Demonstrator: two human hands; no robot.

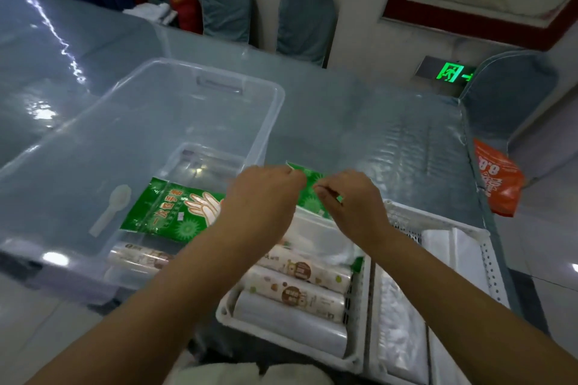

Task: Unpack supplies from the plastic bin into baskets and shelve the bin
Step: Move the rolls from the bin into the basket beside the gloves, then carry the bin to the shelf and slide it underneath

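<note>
both hands pinching green glove packet at 12 o'clock over basket; light, floppy, slippery film; grip edges

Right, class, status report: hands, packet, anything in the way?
Left hand and right hand pinch green packet above white basket. Second packet and spoon in bin. Path clear.

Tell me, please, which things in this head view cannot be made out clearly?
- Green packet: mostly hidden by the left hand and right hand; print unreadable.
- Rolls in the clear bin: blurred through its wall.
- Right white basket: cut off by the bottom edge.
</note>
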